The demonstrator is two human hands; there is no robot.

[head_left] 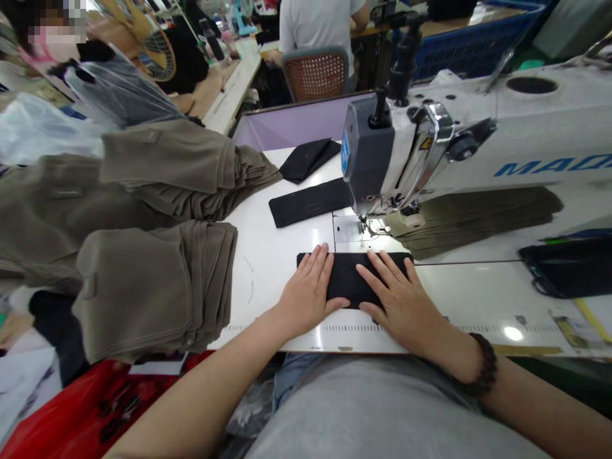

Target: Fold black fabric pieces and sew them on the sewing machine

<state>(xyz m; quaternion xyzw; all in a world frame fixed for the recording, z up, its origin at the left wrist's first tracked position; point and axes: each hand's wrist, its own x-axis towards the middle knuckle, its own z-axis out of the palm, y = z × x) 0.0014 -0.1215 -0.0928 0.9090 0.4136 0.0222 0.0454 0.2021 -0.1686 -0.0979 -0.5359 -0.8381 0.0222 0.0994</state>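
Note:
A black rectangular fabric piece (348, 280) lies flat on the white sewing table in front of the presser foot (373, 226). My left hand (310, 290) rests on its left end, fingers stretched out and pointing away from me. Across its right part my right hand (399, 299) lies flat with the fingers spread. Both palms hide parts of the fabric. Just behind it, another black folded strip (310, 203) lies left of the needle area. Farther back are dark folded pieces (308, 159), overlapping each other.
Stacks of olive-brown fabric (138, 290) cover the left side. The sewing machine (478, 140) overhangs the right, with olive pieces (478, 217) under its arm. A black phone-like item (568, 268) lies far right. Someone sits on a chair (315, 73) ahead.

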